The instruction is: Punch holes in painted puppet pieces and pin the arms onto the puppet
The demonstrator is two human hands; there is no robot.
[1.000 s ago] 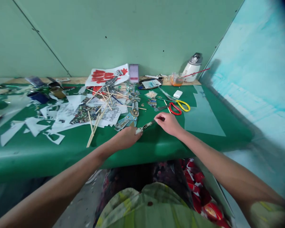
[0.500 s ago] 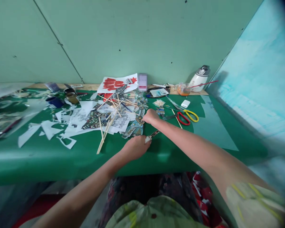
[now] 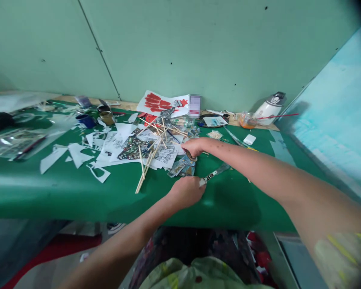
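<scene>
Near the front edge of the green-covered table, my left hand (image 3: pixel 188 190) is closed around the pale end of a narrow strip (image 3: pixel 210 176). The strip has a dark-and-light patterned middle and a greyish, see-through-looking far end, pointing up and right. Just beyond it, my right hand (image 3: pixel 195 147) reaches down with bent fingers at small clear plastic packets (image 3: pixel 180 166). Something brownish shows under those fingers, too small to name. Left of the packets lie wooden sticks (image 3: pixel 144 172) across printed paper sheets (image 3: pixel 164 154) and a dark patterned cut-out (image 3: pixel 132 148).
Paper scraps (image 3: pixel 78 154) and paint jars (image 3: pixel 86 120) are on the left. At the back stand a red-painted sheet (image 3: pixel 156 102), a cup of orange liquid (image 3: pixel 247 119) with a red brush, and a white kettle (image 3: pixel 269 108). My right forearm covers most of the scissors.
The view has turned left, so the table's things appear further right. More of the strip in my left hand shows now. My right forearm has come across the scissors.
</scene>
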